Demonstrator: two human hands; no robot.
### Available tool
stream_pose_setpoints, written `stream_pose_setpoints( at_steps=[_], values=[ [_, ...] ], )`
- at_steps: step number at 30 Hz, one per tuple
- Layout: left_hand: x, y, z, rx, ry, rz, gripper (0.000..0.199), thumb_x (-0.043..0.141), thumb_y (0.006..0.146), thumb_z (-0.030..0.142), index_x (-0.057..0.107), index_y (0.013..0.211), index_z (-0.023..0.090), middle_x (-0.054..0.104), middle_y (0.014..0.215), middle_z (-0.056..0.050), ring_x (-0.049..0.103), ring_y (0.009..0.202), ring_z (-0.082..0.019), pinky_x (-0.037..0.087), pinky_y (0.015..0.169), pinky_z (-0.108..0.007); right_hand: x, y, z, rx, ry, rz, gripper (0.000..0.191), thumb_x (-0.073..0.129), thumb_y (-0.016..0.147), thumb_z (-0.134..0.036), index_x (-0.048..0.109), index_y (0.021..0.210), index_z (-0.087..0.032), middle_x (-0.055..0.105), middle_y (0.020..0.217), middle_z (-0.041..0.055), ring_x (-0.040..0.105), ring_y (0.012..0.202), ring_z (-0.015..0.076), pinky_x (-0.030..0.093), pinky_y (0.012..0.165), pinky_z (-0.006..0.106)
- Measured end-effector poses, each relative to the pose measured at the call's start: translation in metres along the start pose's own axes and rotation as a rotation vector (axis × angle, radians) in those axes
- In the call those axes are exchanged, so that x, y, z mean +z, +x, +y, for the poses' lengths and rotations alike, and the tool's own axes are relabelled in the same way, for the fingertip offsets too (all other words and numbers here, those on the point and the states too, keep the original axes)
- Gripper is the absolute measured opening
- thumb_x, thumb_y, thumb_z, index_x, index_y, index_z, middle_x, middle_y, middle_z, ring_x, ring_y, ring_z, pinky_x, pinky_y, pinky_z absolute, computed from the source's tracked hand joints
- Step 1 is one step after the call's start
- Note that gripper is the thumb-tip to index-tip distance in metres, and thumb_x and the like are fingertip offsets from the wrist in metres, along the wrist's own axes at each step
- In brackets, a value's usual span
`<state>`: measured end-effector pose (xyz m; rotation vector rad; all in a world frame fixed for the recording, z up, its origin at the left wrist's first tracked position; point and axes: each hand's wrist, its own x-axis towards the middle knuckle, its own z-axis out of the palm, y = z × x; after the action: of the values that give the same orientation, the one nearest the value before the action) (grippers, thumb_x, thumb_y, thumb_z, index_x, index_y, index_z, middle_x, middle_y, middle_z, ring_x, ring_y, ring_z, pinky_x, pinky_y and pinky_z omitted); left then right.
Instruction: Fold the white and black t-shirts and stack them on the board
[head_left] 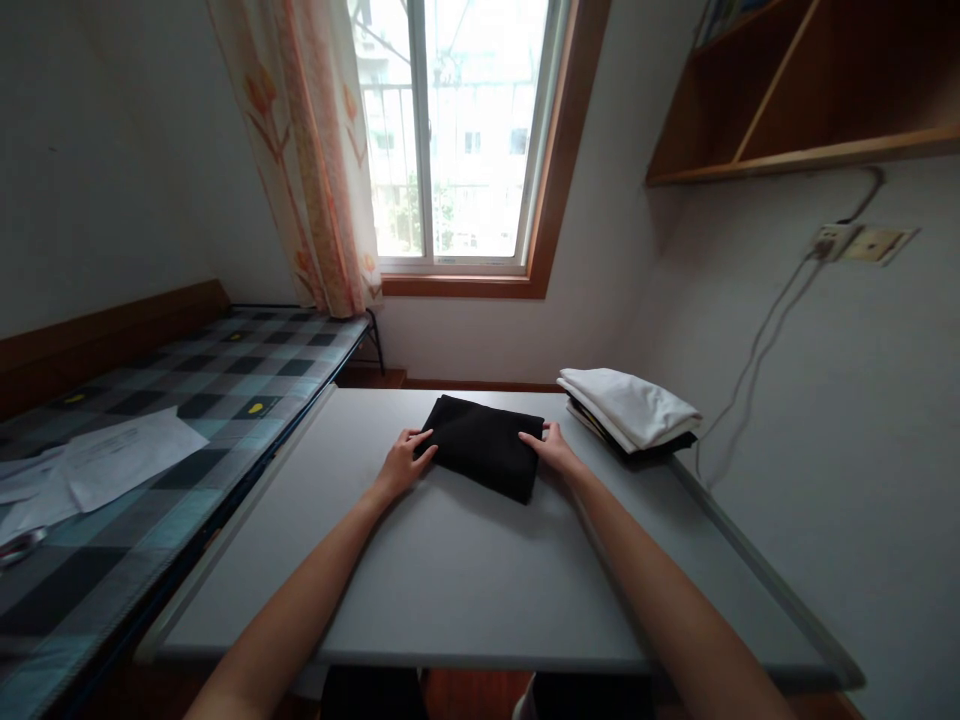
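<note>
A folded black cloth [484,445], roughly rectangular, is at the middle of the white table [420,590]. My left hand [407,462] grips its left end, with the thumb and fingers at the edge. At the opposite end, my right hand [550,447] pinches the cloth, thumb on top and the other fingers partly hidden behind it. The cloth looks slightly tilted, and I cannot tell whether it rests fully on the table. To the right lies a stack of folded cloths, a white one [630,405] on top and a black one [660,452] underneath.
On the left, a bed with a checked cover [187,390] runs along the table, bearing papers [112,465]. A window [465,130] with a flowered curtain [315,160] is ahead. A wooden shelf [750,165] and a socket with cords [832,242] are on the right wall.
</note>
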<state>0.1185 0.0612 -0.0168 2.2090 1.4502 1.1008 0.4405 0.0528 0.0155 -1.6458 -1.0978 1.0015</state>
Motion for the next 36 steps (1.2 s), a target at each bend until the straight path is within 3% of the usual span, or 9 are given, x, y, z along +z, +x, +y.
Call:
stream_pose_setpoints(
  at_steps=[3, 6, 11, 15, 24, 27, 30, 33, 36],
  values=[
    [-0.001, -0.001, -0.001, -0.008, 0.0, -0.016, 0.041, 0.059, 0.089, 0.04, 0.065, 0.124, 0.02, 0.058, 0.108, -0.007, 0.062, 0.1, -0.02, 0.049, 0.096, -0.034, 0.0, -0.009, -0.007, 0.144, 0.37, -0.091, 0.031, 0.075, 0.071, -0.031, 0.059, 0.094, -0.017, 0.071, 0.085, 0.0075, 0.068, 0.08, 0.0216, 0.057, 0.072, 0.032],
    [0.001, -0.001, 0.0, -0.018, -0.003, -0.016, 0.041, 0.06, 0.089, 0.04, 0.064, 0.124, 0.02, 0.057, 0.106, -0.007, 0.062, 0.097, -0.019, 0.049, 0.095, -0.034, 0.002, -0.026, -0.011, 0.11, 0.524, -0.203, 0.027, 0.075, 0.071, -0.029, 0.062, 0.091, -0.017, 0.073, 0.09, 0.0083, 0.069, 0.089, 0.0219, 0.057, 0.081, 0.031],
    [-0.001, -0.001, -0.002, -0.003, -0.03, -0.016, 0.041, 0.059, 0.089, 0.042, 0.065, 0.123, 0.02, 0.056, 0.106, -0.007, 0.06, 0.098, -0.019, 0.048, 0.096, -0.034, 0.015, -0.052, -0.008, -0.082, 0.281, -0.221, 0.069, 0.079, 0.065, -0.028, 0.046, 0.126, -0.023, 0.064, 0.122, 0.0074, 0.062, 0.111, 0.0222, 0.049, 0.099, 0.037],
    [-0.005, -0.003, -0.001, 0.032, -0.091, -0.015, 0.039, 0.049, 0.094, 0.043, 0.065, 0.121, 0.02, 0.057, 0.103, -0.007, 0.061, 0.094, -0.018, 0.049, 0.091, -0.033, 0.002, -0.053, -0.021, -0.14, 0.062, -0.193, 0.07, 0.066, 0.066, -0.02, 0.042, 0.132, -0.023, 0.061, 0.126, 0.0063, 0.06, 0.112, 0.0211, 0.049, 0.097, 0.035],
    [-0.002, -0.004, 0.001, 0.044, -0.088, -0.018, 0.038, 0.043, 0.096, 0.046, 0.068, 0.11, 0.022, 0.055, 0.107, -0.007, 0.064, 0.084, -0.016, 0.051, 0.087, -0.035, -0.1, -0.036, -0.164, -0.085, -0.251, -0.238, 0.056, 0.065, 0.058, -0.007, 0.063, 0.112, -0.02, 0.071, 0.087, 0.0013, 0.065, 0.07, 0.017, 0.052, 0.059, 0.024],
    [-0.001, -0.004, 0.0, 0.045, -0.093, -0.023, 0.037, 0.044, 0.095, 0.045, 0.069, 0.108, 0.021, 0.054, 0.107, -0.007, 0.065, 0.085, -0.017, 0.051, 0.088, -0.036, -0.125, -0.032, -0.205, -0.09, -0.192, -0.127, 0.052, 0.067, 0.06, -0.005, 0.064, 0.11, -0.021, 0.07, 0.08, 0.0009, 0.063, 0.061, 0.0156, 0.052, 0.058, 0.027],
    [0.0, -0.003, -0.001, 0.04, -0.089, -0.023, 0.035, 0.044, 0.094, 0.043, 0.069, 0.106, 0.021, 0.055, 0.107, -0.007, 0.065, 0.084, -0.017, 0.051, 0.088, -0.037, -0.155, -0.02, -0.221, -0.231, 0.025, 0.105, 0.043, 0.066, 0.064, -0.005, 0.066, 0.102, -0.026, 0.068, 0.076, 0.0001, 0.06, 0.059, 0.0145, 0.054, 0.062, 0.03],
    [0.0, -0.003, -0.002, 0.038, -0.084, -0.032, 0.035, 0.045, 0.094, 0.043, 0.07, 0.104, 0.021, 0.055, 0.107, -0.008, 0.066, 0.084, -0.017, 0.051, 0.088, -0.037, -0.179, -0.004, -0.204, -0.386, 0.307, 0.33, 0.036, 0.065, 0.065, -0.006, 0.063, 0.093, -0.028, 0.065, 0.075, -0.0033, 0.059, 0.064, 0.0137, 0.055, 0.066, 0.03],
    [0.0, -0.004, -0.001, 0.037, -0.071, -0.048, 0.034, 0.046, 0.093, 0.043, 0.07, 0.103, 0.021, 0.055, 0.107, -0.008, 0.066, 0.084, -0.017, 0.051, 0.089, -0.037, -0.184, 0.008, -0.156, -0.32, 0.572, 0.504, 0.04, 0.065, 0.066, -0.006, 0.058, 0.096, -0.031, 0.065, 0.081, -0.0063, 0.06, 0.07, 0.014, 0.056, 0.069, 0.033]
  ],
)
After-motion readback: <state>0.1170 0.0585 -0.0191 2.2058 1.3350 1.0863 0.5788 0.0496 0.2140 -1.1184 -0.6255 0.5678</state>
